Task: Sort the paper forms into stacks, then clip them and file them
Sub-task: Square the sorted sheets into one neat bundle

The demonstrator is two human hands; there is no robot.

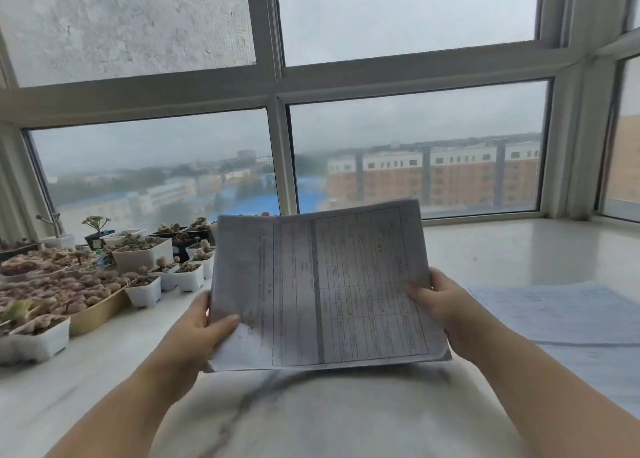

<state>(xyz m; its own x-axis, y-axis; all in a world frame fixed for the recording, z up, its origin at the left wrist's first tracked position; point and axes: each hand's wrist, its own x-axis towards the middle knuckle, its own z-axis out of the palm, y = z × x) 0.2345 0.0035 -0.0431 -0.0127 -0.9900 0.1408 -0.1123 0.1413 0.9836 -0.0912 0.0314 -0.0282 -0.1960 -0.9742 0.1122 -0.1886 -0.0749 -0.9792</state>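
Head view: nearest lies the smooth, grey-veined white marble tabletop (311, 419), above which both hands hold up a thin sheaf of printed paper forms (322, 284), ruled with table lines and slightly creased, the left hand (197, 333) pinching its lower left edge with thumb on top, the right hand (440, 301) gripping its right edge. To the right, flat sheets of pale paper (561, 312) lie on the tabletop. Farther left, small white rectangular plastic pots (145, 293) of knobbly succulents crowd before the grey-framed window (277, 86).
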